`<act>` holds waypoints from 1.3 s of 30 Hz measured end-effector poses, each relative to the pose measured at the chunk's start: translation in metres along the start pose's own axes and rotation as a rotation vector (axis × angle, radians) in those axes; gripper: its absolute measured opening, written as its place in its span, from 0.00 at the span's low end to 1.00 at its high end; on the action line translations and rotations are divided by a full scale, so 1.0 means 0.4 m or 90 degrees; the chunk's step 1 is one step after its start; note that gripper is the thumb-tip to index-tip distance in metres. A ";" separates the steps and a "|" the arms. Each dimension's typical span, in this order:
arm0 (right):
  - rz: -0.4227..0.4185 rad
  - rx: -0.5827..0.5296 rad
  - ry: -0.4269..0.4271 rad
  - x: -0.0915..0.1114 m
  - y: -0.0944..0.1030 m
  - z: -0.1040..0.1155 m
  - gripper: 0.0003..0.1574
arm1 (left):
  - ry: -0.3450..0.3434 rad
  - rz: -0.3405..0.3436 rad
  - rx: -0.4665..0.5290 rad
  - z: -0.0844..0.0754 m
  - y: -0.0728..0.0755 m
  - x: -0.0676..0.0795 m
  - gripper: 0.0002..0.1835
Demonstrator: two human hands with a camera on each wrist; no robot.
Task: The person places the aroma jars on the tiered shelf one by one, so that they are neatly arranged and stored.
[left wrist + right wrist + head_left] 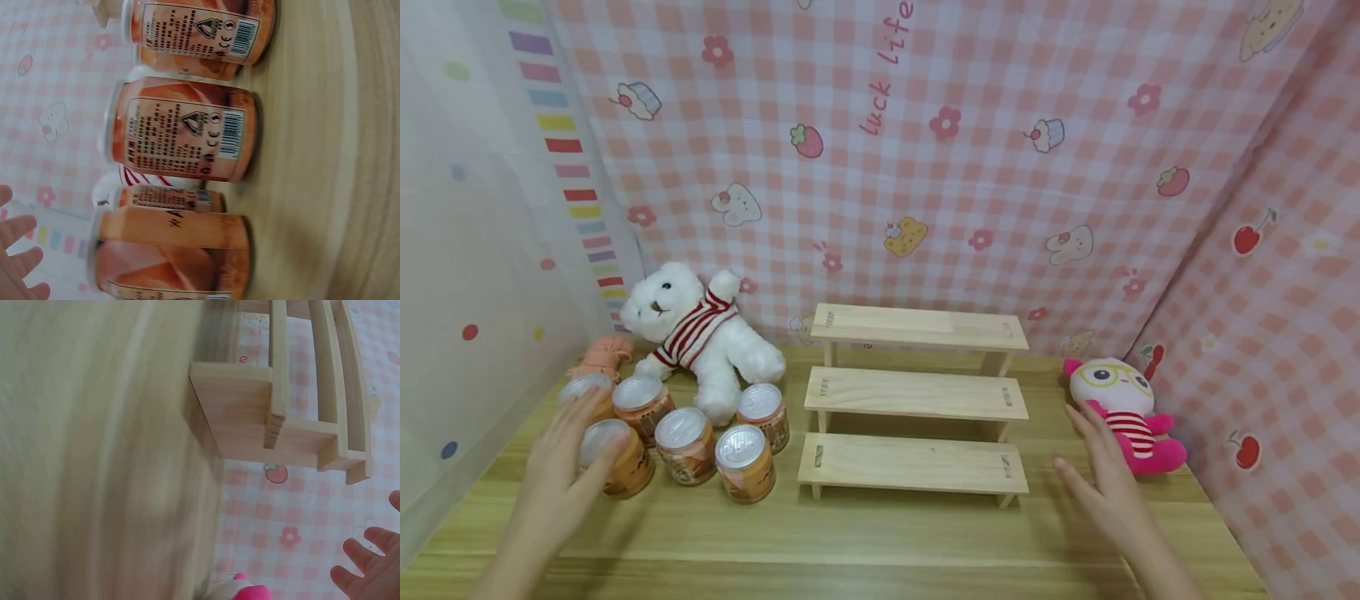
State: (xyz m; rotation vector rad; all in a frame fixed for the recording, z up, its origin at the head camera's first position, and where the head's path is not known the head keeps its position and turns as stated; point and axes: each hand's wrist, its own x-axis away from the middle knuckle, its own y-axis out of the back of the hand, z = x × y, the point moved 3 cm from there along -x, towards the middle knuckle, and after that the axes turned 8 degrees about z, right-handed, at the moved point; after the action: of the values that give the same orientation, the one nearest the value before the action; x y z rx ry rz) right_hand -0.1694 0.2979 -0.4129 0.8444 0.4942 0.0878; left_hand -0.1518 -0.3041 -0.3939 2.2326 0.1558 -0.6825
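Several orange tin cans [747, 473] with silver lids stand upright together at the left of the table. My left hand [553, 483] hovers over the leftmost cans with its fingers stretched out; whether it touches a lid cannot be made out. In the left wrist view its fingertips [26, 259] are spread beyond the lid end of a can [178, 250], apart from it. My right hand [1108, 492] is held above the table at the right, fingers loosely extended and holding nothing. Closest to it is a pink-and-white plush doll [1131, 429] with yellow glasses.
A three-step wooden display stand [913, 462] occupies the middle of the wooden table [880, 542]. Behind the cans a white teddy bear [703, 333] in a striped sweater leans back, beside a pink yarn bundle [602, 357]. Checked cloth [880, 183] hangs at the back and right.
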 end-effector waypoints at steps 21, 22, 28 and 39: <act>0.027 -0.121 -0.012 0.026 -0.115 -0.044 0.35 | 0.239 -0.023 0.095 0.092 -0.043 0.075 0.41; 0.029 -0.137 -0.008 0.027 -0.119 -0.047 0.35 | 0.251 -0.023 0.101 0.096 -0.045 0.078 0.41; 0.044 -0.212 -0.018 0.038 -0.141 -0.064 0.32 | 0.282 -0.032 0.100 0.115 -0.058 0.091 0.41; 0.081 -0.312 0.004 0.044 -0.170 -0.080 0.29 | 0.311 -0.065 0.126 0.141 -0.081 0.106 0.43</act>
State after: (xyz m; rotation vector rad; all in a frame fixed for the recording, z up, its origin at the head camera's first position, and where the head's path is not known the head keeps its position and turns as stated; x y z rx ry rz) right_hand -0.1765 0.2795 -0.4874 0.3935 0.3998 0.3148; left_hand -0.1502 -0.3267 -0.4684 2.5625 0.4635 -0.1957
